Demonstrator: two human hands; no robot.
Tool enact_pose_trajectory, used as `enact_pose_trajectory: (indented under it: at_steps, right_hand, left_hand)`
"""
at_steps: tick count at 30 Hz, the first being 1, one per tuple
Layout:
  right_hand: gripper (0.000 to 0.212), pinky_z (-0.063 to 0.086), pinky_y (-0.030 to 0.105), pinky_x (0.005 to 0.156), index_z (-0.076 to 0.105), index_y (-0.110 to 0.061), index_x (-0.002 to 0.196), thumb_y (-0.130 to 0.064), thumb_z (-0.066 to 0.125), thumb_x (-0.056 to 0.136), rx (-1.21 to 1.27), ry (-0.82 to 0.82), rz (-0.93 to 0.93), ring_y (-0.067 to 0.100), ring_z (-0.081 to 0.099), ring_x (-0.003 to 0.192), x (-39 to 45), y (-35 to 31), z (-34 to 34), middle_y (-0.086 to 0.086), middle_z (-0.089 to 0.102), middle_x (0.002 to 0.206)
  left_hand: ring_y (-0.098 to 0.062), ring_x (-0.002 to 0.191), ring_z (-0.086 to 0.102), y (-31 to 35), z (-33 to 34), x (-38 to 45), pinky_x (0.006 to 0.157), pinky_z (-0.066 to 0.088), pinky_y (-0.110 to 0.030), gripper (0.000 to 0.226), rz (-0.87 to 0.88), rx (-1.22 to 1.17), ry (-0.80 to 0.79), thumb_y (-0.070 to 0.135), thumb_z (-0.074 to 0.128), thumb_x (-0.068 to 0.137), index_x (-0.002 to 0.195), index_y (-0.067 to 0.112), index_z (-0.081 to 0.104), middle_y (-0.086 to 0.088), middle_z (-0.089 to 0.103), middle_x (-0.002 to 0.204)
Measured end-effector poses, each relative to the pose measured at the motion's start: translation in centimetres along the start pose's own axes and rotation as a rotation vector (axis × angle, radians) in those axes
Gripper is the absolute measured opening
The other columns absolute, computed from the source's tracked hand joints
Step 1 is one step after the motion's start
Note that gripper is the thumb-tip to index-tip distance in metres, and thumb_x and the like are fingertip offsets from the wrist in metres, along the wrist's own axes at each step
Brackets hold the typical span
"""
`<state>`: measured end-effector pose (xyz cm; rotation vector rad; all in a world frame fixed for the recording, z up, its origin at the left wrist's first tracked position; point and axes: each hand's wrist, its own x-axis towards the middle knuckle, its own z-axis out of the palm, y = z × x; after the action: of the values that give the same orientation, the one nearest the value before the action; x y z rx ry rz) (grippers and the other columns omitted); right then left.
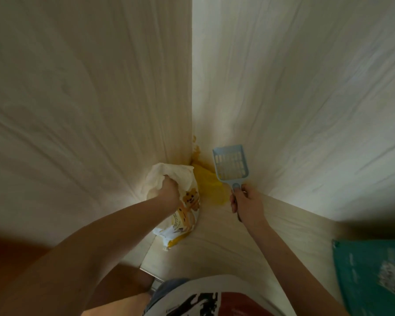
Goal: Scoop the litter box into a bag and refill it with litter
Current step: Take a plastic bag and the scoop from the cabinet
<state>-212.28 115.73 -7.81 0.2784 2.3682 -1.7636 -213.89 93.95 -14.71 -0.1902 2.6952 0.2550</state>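
I see the litter bag (180, 215), white and yellow with a cartoon cat print, low in the corner where two pale wood-grain panels (89, 99) meet, its crumpled white top up against the left panel. My left hand (169, 192) has its fingers clenched on that top, grasping the bag's opening. Just right of the bag is a yellow plastic bag (209, 183), touching it and pushed into the same corner; some yellow smears run up the seam above it. My right hand (245, 202) has its fingers curled round the handle of the pale blue slotted scoop (230, 164), thumb on the handle's top; the scoop head is held up in front of the right panel, just beside the yellow bag, and I can't tell if it carries anything. Bottom right edge shows a teal package (372, 274), blurred, well apart from the hands. Bottom centre is my printed shirt (205, 302). No litter box in sight.
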Motion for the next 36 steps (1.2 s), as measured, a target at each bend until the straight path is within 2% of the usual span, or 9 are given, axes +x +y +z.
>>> enact_pose_trajectory:
  at_steps: [2,3,5,9,14,19,27,32,36]
  right_hand:
    - [0.028,0.025,0.015,0.031,0.052,0.001,0.083,-0.017,0.043,0.102,0.015,0.015,0.031,0.003,0.034,0.026,0.3,0.4,-0.3,0.005,0.047,0.052]
    - [0.026,0.025,0.015,0.031,0.052,0.001,0.085,-0.017,0.043,0.102,0.025,0.021,0.045,0.003,0.034,0.026,0.4,0.7,-0.3,0.005,0.047,0.053]
    - [0.026,0.025,0.015,0.031,0.052,0.001,0.084,-0.016,0.044,0.102,0.038,0.040,0.068,0.002,0.035,0.027,0.8,1.3,-0.5,0.006,0.048,0.054]
    - [0.028,0.030,0.018,0.034,0.050,-0.003,0.077,-0.017,0.046,0.101,0.079,0.087,0.093,0.004,0.042,0.033,1.4,2.5,-0.8,0.007,0.053,0.058]
    - [0.027,0.033,0.019,0.038,0.051,-0.002,0.079,-0.015,0.045,0.101,0.079,0.121,0.145,0.006,0.043,0.035,1.4,3.9,-1.8,0.006,0.055,0.059]
    - [0.025,0.034,0.019,0.038,0.051,-0.002,0.078,-0.011,0.045,0.101,0.103,0.166,0.213,0.006,0.043,0.035,1.9,4.7,-2.7,0.003,0.056,0.057]
    - [0.023,0.037,0.022,0.042,0.052,-0.002,0.079,-0.009,0.045,0.100,0.162,0.207,0.289,0.010,0.044,0.039,3.8,5.8,-3.5,0.004,0.056,0.057]
    - [0.025,0.037,0.023,0.043,0.052,-0.004,0.077,-0.010,0.045,0.100,0.170,0.199,0.301,0.008,0.045,0.039,4.6,5.7,-3.7,0.003,0.056,0.058]
    - [0.024,0.037,0.024,0.044,0.051,-0.002,0.079,-0.010,0.044,0.100,0.178,0.190,0.319,0.009,0.044,0.039,5.3,5.7,-4.0,0.003,0.055,0.058]
  left_hand:
    - [-0.015,0.083,0.058,2.6,-0.7,0.0,0.049,0.031,-0.026,0.033,0.034,0.090,-0.097,0.024,0.044,0.095,0.119,0.010,0.059,-0.003,0.061,0.106]
    - [-0.021,0.091,0.060,3.6,-0.2,0.1,0.053,0.039,-0.030,0.032,0.135,0.245,-0.134,0.025,0.040,0.097,0.116,0.011,0.061,-0.003,0.062,0.107]
    - [-0.025,0.098,0.060,5.3,0.8,0.6,0.072,0.050,-0.035,0.033,0.262,0.280,-0.192,0.029,0.040,0.096,0.116,0.009,0.059,-0.006,0.062,0.111]
    - [-0.027,0.105,0.056,8.1,1.8,1.4,0.083,0.048,-0.036,0.035,0.413,0.207,-0.175,0.029,0.040,0.095,0.121,0.009,0.053,-0.011,0.057,0.118]
    - [-0.031,0.124,0.044,9.5,2.7,4.8,0.095,0.041,-0.039,0.046,0.411,0.165,-0.286,0.025,0.038,0.098,0.142,0.011,0.035,-0.014,0.038,0.143]
    - [-0.032,0.130,0.038,9.2,4.1,9.0,0.106,0.036,-0.042,0.042,0.317,0.136,-0.263,0.021,0.043,0.096,0.137,0.008,0.043,-0.014,0.036,0.146]
    - [-0.036,0.145,-0.002,10.1,5.2,13.9,0.118,0.011,-0.046,0.055,0.294,0.304,-0.323,0.033,0.038,0.099,0.151,0.027,0.019,-0.014,-0.002,0.159]
    - [-0.038,0.144,0.002,10.1,6.0,15.2,0.117,0.009,-0.050,0.055,0.323,0.400,-0.357,0.032,0.035,0.099,0.151,0.019,0.021,-0.006,0.019,0.156]
    - [-0.032,0.138,0.024,10.1,5.1,14.5,0.112,0.023,-0.043,0.047,0.334,0.260,-0.252,0.023,0.038,0.098,0.143,0.011,0.035,-0.008,0.035,0.147]
